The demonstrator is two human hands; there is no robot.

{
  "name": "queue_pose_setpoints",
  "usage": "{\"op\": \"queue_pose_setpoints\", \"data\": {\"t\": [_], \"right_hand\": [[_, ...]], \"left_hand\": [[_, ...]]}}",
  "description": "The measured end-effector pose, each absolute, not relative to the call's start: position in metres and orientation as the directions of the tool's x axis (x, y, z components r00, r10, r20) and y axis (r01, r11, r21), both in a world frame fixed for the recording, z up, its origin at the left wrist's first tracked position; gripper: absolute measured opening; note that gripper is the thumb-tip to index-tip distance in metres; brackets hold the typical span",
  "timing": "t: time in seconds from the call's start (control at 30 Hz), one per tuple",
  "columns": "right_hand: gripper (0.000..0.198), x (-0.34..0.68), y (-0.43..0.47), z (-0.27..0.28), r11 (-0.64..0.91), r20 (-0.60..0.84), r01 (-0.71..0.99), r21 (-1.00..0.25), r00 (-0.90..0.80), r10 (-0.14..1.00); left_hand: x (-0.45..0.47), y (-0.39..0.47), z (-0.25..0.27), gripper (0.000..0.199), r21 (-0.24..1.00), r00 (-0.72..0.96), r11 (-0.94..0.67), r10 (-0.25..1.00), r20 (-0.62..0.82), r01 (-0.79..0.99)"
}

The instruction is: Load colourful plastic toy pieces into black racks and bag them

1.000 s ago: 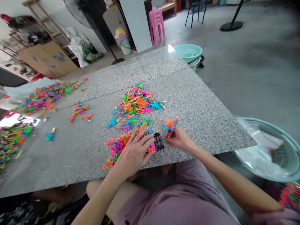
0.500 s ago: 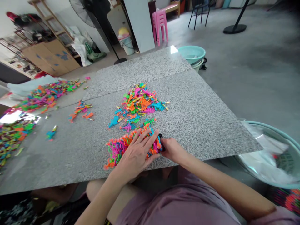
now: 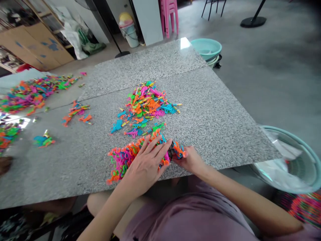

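A packed row of small colourful plastic toys with round orange tips point(image 3: 120, 159) lies along the table's near edge. My left hand point(image 3: 147, 162) rests flat across its right half, fingers spread, holding the toys down. At the row's right end a dark gridded tray point(image 3: 171, 151) shows between the toys. My right hand point(image 3: 189, 160) is closed at that end, its fingertips hidden under orange and blue toys point(image 3: 179, 150); it seems to grip the tray's end. Just beyond sits a loose heap of toy pistols point(image 3: 147, 103) in orange, pink, blue and green.
Smaller toy clusters point(image 3: 76, 112) and bigger heaps point(image 3: 35, 90) lie leftward on the speckled stone table point(image 3: 213, 127). Another person's hand point(image 3: 5, 164) shows at the left edge. A basket with plastic bags point(image 3: 311, 160) stands at right; a turquoise basin point(image 3: 207, 47) is behind the table.
Orange and blue toys now show beside my right hand, right of the dark tray part. My right hand has shifted slightly right. A toy cluster at left has grown, and another person's hand has appeared.
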State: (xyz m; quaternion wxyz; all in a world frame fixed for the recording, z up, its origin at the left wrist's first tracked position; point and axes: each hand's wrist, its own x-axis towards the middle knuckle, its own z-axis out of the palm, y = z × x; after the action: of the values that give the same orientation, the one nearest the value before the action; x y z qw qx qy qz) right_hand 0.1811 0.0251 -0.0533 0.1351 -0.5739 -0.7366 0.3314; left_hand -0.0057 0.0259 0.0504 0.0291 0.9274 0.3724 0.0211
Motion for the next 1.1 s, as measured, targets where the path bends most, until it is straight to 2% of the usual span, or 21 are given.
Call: {"op": "queue_pose_setpoints", "data": {"t": [0.13, 0.27, 0.33, 0.43, 0.5, 0.57, 0.63, 0.8, 0.9, 0.97, 1.03, 1.1], "right_hand": [[0.021, 0.170, 0.024, -0.034, 0.220, -0.217, 0.840, -0.496, -0.365, 0.905], [0.022, 0.180, 0.038, -0.026, 0.352, -0.218, 0.741, -0.572, -0.551, 0.806], [0.018, 0.184, 0.062, -0.025, 0.382, -0.198, 0.723, -0.576, -0.577, 0.793], [0.031, 0.170, 0.111, -0.028, 0.435, -0.006, 0.792, -0.428, -0.484, 0.875], [0.038, 0.153, 0.140, -0.031, 0.560, 0.110, 0.775, -0.294, -0.554, 0.825], [0.027, 0.145, 0.157, -0.033, 0.685, 0.121, 0.707, -0.176, -0.675, 0.728], [0.021, 0.156, 0.165, -0.030, 0.745, 0.104, 0.661, -0.093, -0.737, 0.667], [0.022, 0.227, 0.170, -0.008, 0.723, 0.131, 0.689, 0.053, -0.723, 0.679], [0.026, 0.237, 0.167, -0.004, 0.756, 0.012, 0.654, 0.025, -0.757, 0.654], [0.026, 0.228, 0.165, -0.007, 0.802, -0.030, 0.594, -0.064, -0.804, 0.594], [0.024, 0.221, 0.163, -0.009, 0.819, 0.025, 0.538, -0.200, -0.833, 0.553], [0.032, 0.227, 0.162, -0.011, 0.760, 0.109, 0.548, -0.348, -0.782, 0.614]], "left_hand": [[-0.007, 0.027, 0.051, 0.062, 0.078, 0.720, -0.719, 0.694, 0.015, 0.691], [-0.016, 0.022, 0.052, 0.058, 0.066, 0.726, -0.724, 0.688, 0.006, 0.686], [-0.022, 0.018, 0.052, 0.058, 0.053, 0.732, -0.731, 0.681, 0.002, 0.680], [-0.028, 0.014, 0.052, 0.060, 0.035, 0.730, -0.730, 0.683, -0.016, 0.683], [-0.029, 0.014, 0.052, 0.061, 0.026, 0.728, -0.727, 0.686, -0.021, 0.686], [-0.030, 0.014, 0.054, 0.062, 0.024, 0.728, -0.727, 0.685, -0.031, 0.686], [-0.029, 0.015, 0.057, 0.062, 0.037, 0.728, -0.727, 0.684, -0.043, 0.685], [-0.019, 0.014, 0.063, 0.060, 0.109, 0.693, -0.685, 0.717, -0.069, 0.720], [-0.009, 0.012, 0.058, 0.042, 0.089, 0.639, -0.638, 0.769, 0.016, 0.765], [-0.006, 0.011, 0.052, 0.033, 0.052, 0.623, -0.628, 0.778, 0.081, 0.777], [-0.006, 0.011, 0.047, 0.032, 0.014, 0.643, -0.647, 0.759, 0.106, 0.762], [-0.009, 0.011, 0.046, 0.034, -0.003, 0.669, -0.673, 0.736, 0.105, 0.740]]}}
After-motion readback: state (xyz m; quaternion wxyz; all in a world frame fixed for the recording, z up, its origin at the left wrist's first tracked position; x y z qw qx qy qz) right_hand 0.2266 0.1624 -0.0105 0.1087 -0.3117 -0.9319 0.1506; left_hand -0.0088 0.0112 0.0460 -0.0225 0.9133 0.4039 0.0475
